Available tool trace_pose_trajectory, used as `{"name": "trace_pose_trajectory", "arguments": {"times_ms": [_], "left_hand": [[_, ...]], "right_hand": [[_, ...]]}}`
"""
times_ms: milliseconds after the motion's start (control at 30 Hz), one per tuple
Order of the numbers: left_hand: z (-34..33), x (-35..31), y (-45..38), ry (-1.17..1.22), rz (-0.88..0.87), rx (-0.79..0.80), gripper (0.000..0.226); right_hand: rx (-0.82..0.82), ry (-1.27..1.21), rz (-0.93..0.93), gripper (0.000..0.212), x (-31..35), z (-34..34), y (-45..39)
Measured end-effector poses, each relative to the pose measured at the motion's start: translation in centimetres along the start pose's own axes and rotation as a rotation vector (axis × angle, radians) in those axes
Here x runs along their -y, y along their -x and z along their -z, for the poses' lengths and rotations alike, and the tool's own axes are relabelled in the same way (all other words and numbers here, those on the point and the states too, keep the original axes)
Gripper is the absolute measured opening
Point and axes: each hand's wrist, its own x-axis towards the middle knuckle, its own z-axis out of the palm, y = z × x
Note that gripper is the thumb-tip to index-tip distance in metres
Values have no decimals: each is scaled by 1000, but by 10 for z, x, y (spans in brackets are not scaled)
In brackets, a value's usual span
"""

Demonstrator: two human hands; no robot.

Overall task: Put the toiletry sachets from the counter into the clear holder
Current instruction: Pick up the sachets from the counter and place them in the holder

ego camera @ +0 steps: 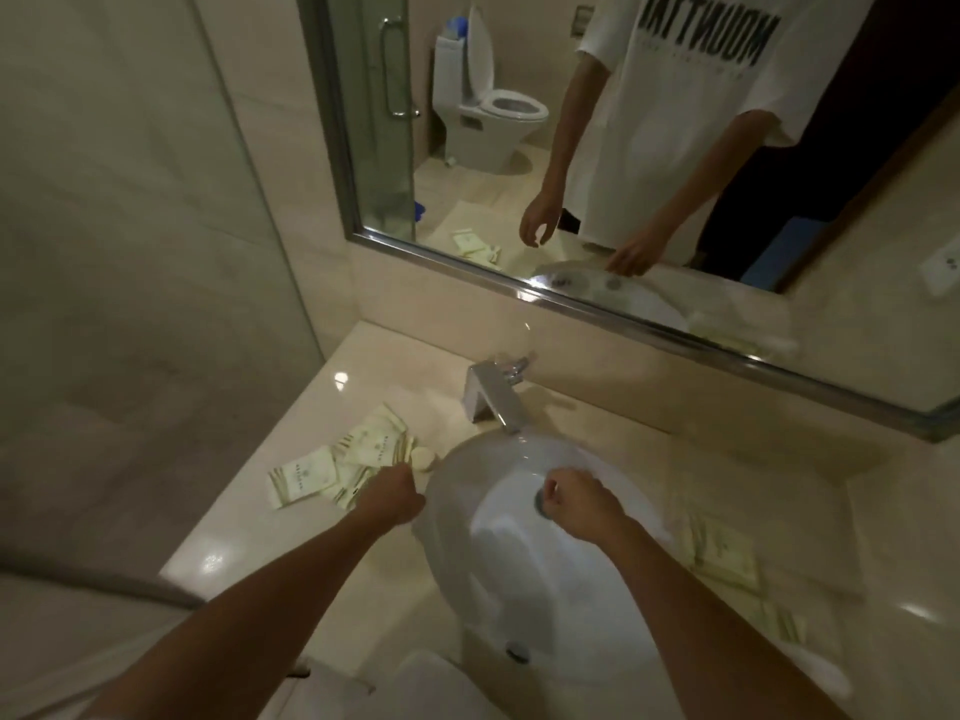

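Several pale cream toiletry sachets [332, 472] lie scattered on the beige counter left of the sink. My left hand [397, 493] hovers just right of them at the basin's left rim, fingers hanging down and holding nothing. Over the basin near the drain is my right hand [576, 504], loosely curled and also without anything in it. In the mirror both hands show their fingers apart. The clear holder [802, 545] stands on the counter right of the sink, with sachets [722, 556] lying inside it.
A white round basin [483, 579] fills the middle, with a chrome faucet [491, 402] behind it. A small round white item [423, 459] sits by the sachets. A glass shower wall [130, 304] closes off the left. The mirror [623, 174] hangs behind the counter.
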Motion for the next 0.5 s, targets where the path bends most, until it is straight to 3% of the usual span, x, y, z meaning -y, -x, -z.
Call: {"name": "trace_pose_trajectory", "arguments": {"times_ms": [233,500], "left_hand": [[21,84,-14,-75,75,-43,35],[41,128,-38,-204,81,-99,42]], "right_hand": [[96,0,85,15,69,-25,-30],[120,-17,119,16,125,-46,-62]]}}
